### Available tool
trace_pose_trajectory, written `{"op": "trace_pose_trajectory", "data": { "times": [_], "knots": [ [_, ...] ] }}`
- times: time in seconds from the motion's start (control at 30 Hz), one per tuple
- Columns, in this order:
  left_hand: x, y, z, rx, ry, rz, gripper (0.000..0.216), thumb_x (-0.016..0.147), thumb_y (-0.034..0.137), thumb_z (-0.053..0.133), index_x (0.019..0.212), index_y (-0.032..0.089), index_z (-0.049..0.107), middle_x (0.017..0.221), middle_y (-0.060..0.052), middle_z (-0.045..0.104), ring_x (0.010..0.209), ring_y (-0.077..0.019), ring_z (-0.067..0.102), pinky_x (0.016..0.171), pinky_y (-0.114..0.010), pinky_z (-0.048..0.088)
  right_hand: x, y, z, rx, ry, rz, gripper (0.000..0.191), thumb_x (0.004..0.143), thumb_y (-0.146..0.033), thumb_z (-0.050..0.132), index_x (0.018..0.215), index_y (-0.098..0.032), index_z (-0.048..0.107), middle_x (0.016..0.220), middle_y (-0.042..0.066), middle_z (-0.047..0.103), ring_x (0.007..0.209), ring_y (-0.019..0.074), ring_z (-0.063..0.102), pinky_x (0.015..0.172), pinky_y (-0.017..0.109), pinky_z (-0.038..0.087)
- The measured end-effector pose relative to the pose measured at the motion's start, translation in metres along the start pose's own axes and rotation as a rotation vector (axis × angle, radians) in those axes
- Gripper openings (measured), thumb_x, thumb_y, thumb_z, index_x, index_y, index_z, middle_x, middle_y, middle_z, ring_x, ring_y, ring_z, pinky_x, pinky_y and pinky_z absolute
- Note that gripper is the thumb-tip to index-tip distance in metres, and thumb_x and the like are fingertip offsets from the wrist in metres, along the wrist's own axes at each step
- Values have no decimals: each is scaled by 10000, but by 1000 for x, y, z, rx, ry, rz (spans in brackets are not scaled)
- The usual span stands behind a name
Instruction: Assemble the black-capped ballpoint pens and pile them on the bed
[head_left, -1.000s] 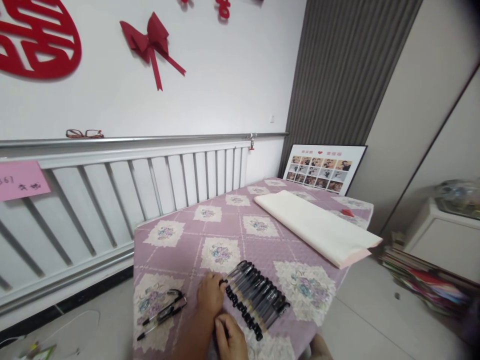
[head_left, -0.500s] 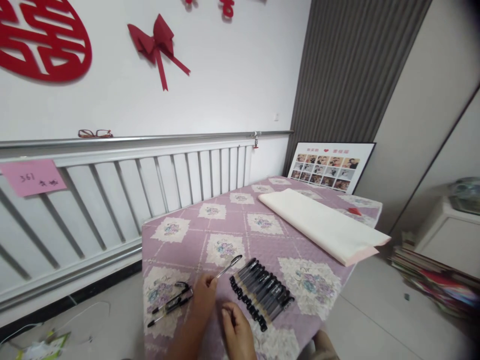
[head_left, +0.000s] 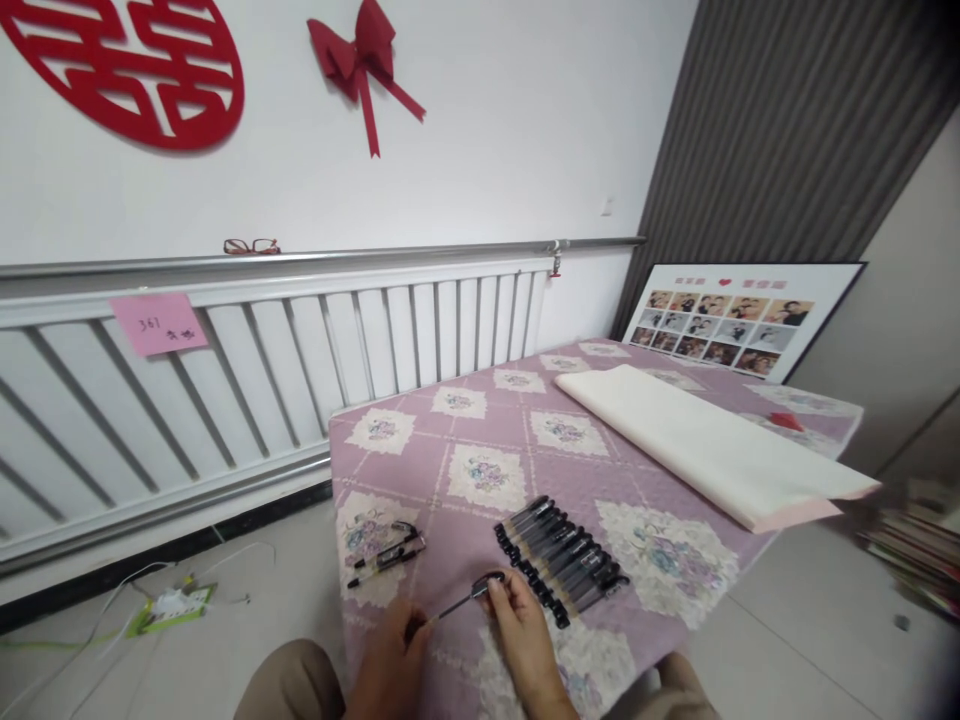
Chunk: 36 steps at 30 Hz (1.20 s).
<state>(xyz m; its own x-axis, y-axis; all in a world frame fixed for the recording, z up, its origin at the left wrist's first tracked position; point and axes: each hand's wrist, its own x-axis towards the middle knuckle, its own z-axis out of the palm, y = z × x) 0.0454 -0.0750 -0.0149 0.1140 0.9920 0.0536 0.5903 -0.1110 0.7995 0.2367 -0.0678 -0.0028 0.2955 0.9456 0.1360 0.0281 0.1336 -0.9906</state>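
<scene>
Pen (head_left: 455,605) sits above the worktop's (head_left: 427,455) near side, left grip (head_left: 401,635) pinching one end, right grip (head_left: 519,625) the darker end, probably light, stiff, slightly slippery, best taken mid-barrel, with row of pens (head_left: 564,560) just beyond and folded sheet (head_left: 705,440) farther off.

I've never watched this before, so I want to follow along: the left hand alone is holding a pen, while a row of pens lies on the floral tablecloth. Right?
Not quite: the left hand isn't alone. In the head view, the right hand holds the same pen. The row of pens does lie on the floral tablecloth.
</scene>
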Motion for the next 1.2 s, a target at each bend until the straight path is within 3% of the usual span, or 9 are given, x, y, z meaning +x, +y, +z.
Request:
{"op": "trace_pose_trajectory", "data": {
  "times": [0.2,0.53,0.7,0.9,1.07,1.2],
  "knots": [
    [7,23,12,86,-76,91,266,822,231,470,1054,240,599,1063,-42,640,1006,-199,562,908,-301,421,-2,-4,-2,-67,-44,-24,322,802,-496,580,769,-185,658,650,15,618,606,175,563,583,262,475],
    [22,40,29,25,-108,137,211,841,197,443,904,237,640,936,-17,666,911,-177,587,853,-282,446,1,11,-2,-50,-68,-5,344,797,-493,589,928,-179,645,795,42,663,748,200,617,701,287,510],
    [16,41,28,61,-110,140,269,874,252,422,1025,259,644,1044,-23,673,980,-189,586,905,-294,429,0,4,-1,-113,-84,-38,277,801,-453,590,822,-183,653,696,19,635,661,187,587,639,274,487],
    [14,46,28,99,-144,123,316,885,270,396,1054,287,662,1083,-12,685,984,-201,605,903,-310,435,-2,0,-3,-63,-100,-9,273,832,-455,556,840,-191,626,705,8,607,663,179,573,638,270,486],
    [13,42,17,116,-153,94,303,871,262,415,1027,293,673,1032,-13,698,950,-208,618,843,-307,456,1,13,-6,44,36,60,305,834,-496,539,881,-200,593,692,-13,585,625,156,554,600,245,474],
    [15,27,1,120,-121,86,289,859,270,425,1001,276,676,997,-15,695,926,-205,615,818,-303,461,3,16,-6,-13,119,34,314,807,-484,568,904,-188,606,704,-6,605,615,152,551,585,238,455]
  ]
}}
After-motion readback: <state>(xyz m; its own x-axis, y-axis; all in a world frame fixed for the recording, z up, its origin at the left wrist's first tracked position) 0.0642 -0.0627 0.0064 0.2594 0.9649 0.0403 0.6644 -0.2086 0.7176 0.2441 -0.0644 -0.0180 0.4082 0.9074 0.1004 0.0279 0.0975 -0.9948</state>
